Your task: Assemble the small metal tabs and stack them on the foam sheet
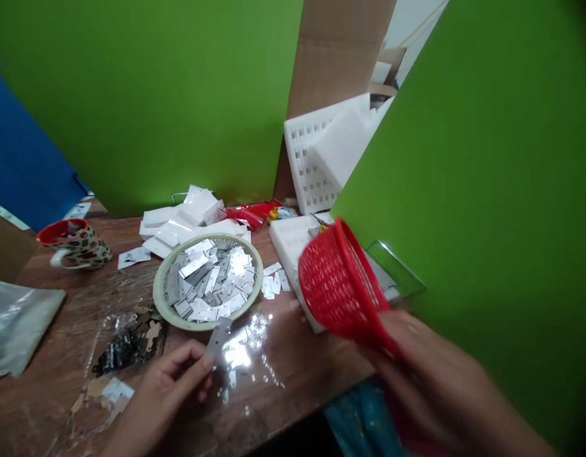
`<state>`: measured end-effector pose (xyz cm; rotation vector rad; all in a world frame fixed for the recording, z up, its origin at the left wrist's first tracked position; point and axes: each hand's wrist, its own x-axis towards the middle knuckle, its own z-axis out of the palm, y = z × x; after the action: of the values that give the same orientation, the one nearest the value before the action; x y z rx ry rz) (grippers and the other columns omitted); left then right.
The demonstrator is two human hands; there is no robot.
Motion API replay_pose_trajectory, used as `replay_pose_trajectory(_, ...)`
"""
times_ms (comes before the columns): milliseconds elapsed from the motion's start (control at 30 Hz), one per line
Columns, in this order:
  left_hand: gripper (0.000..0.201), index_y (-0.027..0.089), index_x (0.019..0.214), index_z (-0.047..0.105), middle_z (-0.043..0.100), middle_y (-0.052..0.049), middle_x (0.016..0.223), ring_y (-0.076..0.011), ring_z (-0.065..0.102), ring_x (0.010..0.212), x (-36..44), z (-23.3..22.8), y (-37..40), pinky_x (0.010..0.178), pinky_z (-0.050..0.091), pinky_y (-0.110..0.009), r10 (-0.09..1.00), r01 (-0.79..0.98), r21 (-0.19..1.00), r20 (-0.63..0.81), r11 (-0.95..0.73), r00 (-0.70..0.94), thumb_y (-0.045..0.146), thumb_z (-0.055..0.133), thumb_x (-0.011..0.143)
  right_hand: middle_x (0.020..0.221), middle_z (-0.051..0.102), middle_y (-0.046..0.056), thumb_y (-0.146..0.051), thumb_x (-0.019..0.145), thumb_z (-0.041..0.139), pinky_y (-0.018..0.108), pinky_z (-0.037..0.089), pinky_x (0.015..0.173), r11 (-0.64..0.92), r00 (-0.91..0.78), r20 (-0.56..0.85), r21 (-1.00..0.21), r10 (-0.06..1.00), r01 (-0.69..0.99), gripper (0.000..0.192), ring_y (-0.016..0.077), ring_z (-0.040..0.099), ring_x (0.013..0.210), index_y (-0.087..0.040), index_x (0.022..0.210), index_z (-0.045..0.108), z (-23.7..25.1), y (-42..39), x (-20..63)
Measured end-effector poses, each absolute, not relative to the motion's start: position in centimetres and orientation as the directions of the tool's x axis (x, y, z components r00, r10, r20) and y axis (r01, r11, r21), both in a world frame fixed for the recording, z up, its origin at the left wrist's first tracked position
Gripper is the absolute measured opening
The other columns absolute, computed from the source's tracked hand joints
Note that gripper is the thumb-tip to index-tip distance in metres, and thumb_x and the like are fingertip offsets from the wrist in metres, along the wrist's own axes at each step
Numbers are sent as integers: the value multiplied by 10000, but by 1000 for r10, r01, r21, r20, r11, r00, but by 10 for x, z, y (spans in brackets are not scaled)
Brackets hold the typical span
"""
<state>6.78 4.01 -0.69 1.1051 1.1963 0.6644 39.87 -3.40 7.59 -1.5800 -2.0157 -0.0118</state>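
Between the thumb and fingers of my left hand (176, 384) is a flat grey metal plate (219, 336) with small holes. The plate's upper end overlaps the near rim of a pale round bowl (159, 304), which is heaped with similar metal plates (211, 279). My right hand (411, 343), blurred, grips a red plastic basket (335, 279) by its rim. That basket is tipped on its side above the table's right part, and its inside is mostly turned from view. Small shiny bits (259, 330) lie on the table near the bowl.
A patterned mug (86, 247) stands at the left, by a plastic bag (16, 324). Dark and tan metal pieces (131, 339) lie left of my left hand. White foam blocks (293, 241) sit behind the basket. Green panels (178, 95) rise at the back and right.
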Motion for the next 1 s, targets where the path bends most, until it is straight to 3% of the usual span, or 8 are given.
replay_pose_trajectory(67, 328, 172, 697, 653, 577, 10, 642, -136, 505, 614, 55, -3, 50, 565, 423, -218, 891, 125, 917, -397, 378, 221, 495, 689, 741, 1042, 709, 60, -128, 882, 445, 386, 489, 847, 467, -333, 456, -221, 826, 856, 407, 217, 650, 912, -256, 1245, 576, 99, 24, 382)
replay_pose_trajectory(200, 305, 181, 722, 693, 637, -4, 840, -174, 575, 797, 38, 3, 72, 696, 525, -259, 883, -107, 877, -467, 468, 34, 452, 798, 628, 978, 713, 64, -36, 847, 414, 420, 454, 833, 482, -379, 421, -170, 824, 860, 422, 224, 629, 882, -217, 1176, 606, 100, 100, 349)
replay_pose_trajectory(333, 283, 167, 720, 693, 631, 5, 771, -154, 584, 753, 39, 2, 94, 692, 539, -256, 889, -300, 858, -454, 417, -63, 375, 838, 593, 1060, 699, 89, -61, 835, 446, 448, 436, 917, 478, -181, 603, -377, 777, 793, 366, 243, 602, 1039, -185, 1130, 622, 55, 128, 308)
replay_pose_trajectory(400, 251, 151, 680, 669, 610, 12, 686, -132, 564, 664, 42, -3, 101, 605, 506, -218, 913, -304, 875, -406, 378, -35, 373, 786, 671, 1143, 676, 85, -74, 838, 440, 546, 315, 1039, 446, -47, 640, -479, 767, 756, 385, 265, 506, 1212, -193, 1160, 616, 27, 136, 287)
replay_pose_trajectory(533, 279, 158, 630, 625, 579, 27, 625, -110, 525, 576, 42, -20, 105, 561, 462, -205, 936, -322, 899, -340, 295, -92, 396, 753, 699, 1257, 620, 80, -168, 870, 468, 558, 262, 1087, 391, 171, 593, -693, 787, 606, 359, 264, 348, 1351, -195, 1191, 626, -18, 154, 256)
replay_pose_trajectory(667, 285, 148, 636, 634, 582, 3, 669, -122, 543, 591, 31, -27, 100, 585, 471, -236, 940, -334, 901, -327, 277, -102, 399, 755, 696, 1186, 656, 100, -307, 876, 550, 461, 388, 1019, 285, 337, 389, -904, 857, 319, 379, 260, 539, 1181, -174, 1225, 613, -32, 161, 241)
replay_pose_trajectory(800, 274, 144, 638, 644, 579, 11, 660, -107, 520, 601, 10, -22, 93, 576, 456, -203, 937, -335, 897, -336, 287, -98, 384, 759, 702, 1123, 685, 97, -366, 873, 566, 425, 438, 965, 208, 329, 256, -963, 909, 173, 368, 246, 609, 1062, -169, 1175, 646, -27, 153, 220)
replay_pose_trajectory(1000, 395, 159, 674, 683, 632, 18, 658, -132, 552, 640, -37, -22, 85, 574, 499, -195, 849, -271, 868, -477, 416, -225, 446, 871, 479, 1254, 616, 93, -247, 909, 511, 415, 386, 1046, 308, 199, 350, -927, 915, 215, 303, 227, 495, 1235, -205, 1177, 646, -27, 146, 174)
